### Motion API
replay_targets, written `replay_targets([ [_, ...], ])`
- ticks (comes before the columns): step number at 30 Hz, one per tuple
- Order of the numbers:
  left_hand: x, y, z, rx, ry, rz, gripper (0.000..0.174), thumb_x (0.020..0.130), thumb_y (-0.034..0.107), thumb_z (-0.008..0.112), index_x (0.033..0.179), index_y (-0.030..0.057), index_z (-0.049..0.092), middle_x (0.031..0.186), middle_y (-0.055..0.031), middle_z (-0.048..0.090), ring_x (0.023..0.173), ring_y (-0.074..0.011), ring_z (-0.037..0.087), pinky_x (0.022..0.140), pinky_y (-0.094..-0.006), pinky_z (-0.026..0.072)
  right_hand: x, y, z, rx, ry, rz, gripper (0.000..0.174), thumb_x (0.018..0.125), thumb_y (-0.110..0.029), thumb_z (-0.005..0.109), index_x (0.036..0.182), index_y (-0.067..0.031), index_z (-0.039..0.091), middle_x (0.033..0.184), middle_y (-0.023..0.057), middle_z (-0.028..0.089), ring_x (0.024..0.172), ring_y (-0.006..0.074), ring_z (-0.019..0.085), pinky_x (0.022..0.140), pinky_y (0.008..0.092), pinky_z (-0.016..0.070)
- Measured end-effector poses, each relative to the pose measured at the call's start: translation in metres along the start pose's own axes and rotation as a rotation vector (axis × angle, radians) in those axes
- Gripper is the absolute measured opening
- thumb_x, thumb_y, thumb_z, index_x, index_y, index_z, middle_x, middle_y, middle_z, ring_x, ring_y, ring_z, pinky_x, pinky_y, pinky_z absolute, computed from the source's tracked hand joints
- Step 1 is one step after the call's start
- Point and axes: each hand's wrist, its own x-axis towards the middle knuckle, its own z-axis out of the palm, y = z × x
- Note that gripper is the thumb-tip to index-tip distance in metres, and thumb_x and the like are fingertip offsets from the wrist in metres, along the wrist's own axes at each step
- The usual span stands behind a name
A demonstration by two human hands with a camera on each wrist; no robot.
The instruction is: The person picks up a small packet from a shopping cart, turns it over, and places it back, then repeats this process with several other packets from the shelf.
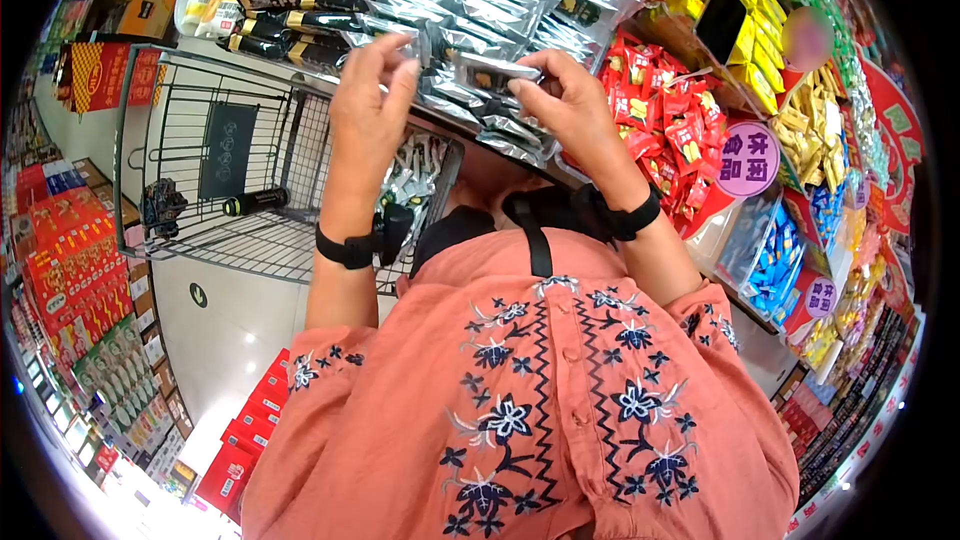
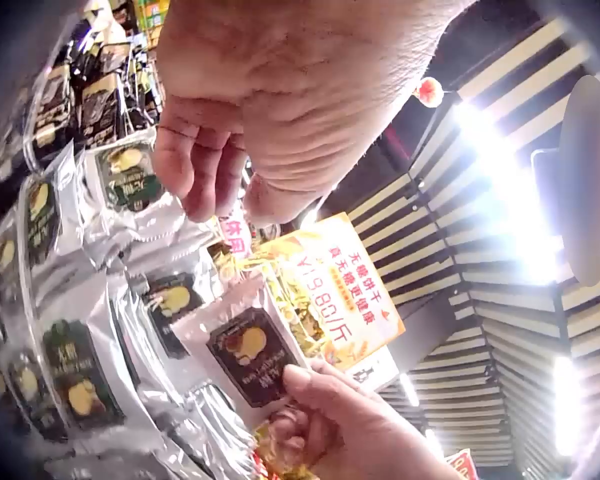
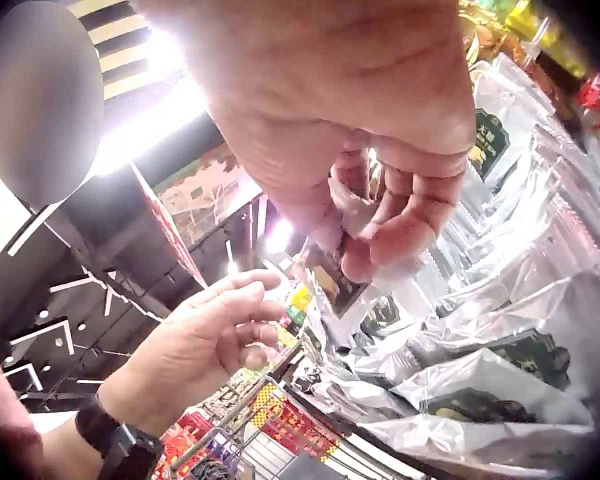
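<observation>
My right hand (image 1: 575,100) pinches the edge of a silver biscuit packet (image 2: 242,352) with a dark label, thumb on top. This packet sits just above a heap of similar silver packets (image 1: 480,0). My left hand (image 1: 375,90) hovers at the heap's near left side. Its fingers are loosely bent, and the right wrist view shows nothing between them. In the left wrist view, the left hand (image 2: 280,110) is above the packets, while the right hand (image 2: 345,425) holds its packet by one corner.
A wire shopping cart (image 1: 215,230) stands to the left, with a dark cylinder (image 1: 257,202) inside and silver packets (image 1: 420,165) in its near section. Red packets (image 1: 660,110) fill the bin to the right. A price sign (image 2: 335,285) rises behind the heap.
</observation>
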Motion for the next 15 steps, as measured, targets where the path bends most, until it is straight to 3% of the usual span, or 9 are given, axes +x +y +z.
replay_targets([
  [4,0.016,-0.005,-0.002,0.142,0.036,0.09,0.031,0.1,0.01,0.065,0.132,0.0069,0.066,0.094,-0.0054,0.061,0.082,-0.0143,0.057,0.076,-0.0292,0.0495,0.003,0.0,0.011,0.14,0.046,0.02,0.021,0.095,-0.007,0.071,0.112,0.0034,0.065,0.096,0.0063,0.062,0.074,0.0099,0.069,0.065,0.025,0.0541],
  [15,0.024,-0.022,0.01,0.235,0.022,0.106,0.03,0.1,0.009,0.065,0.129,0.0094,0.066,0.09,-0.0064,0.061,0.077,-0.0152,0.057,0.072,-0.031,0.0504,0.016,0.016,0.033,-0.013,0.103,-0.074,0.02,0.094,-0.008,0.071,0.111,0.0,0.063,0.095,0.0118,0.065,0.075,0.0185,0.072,0.066,0.0309,0.0543],
])
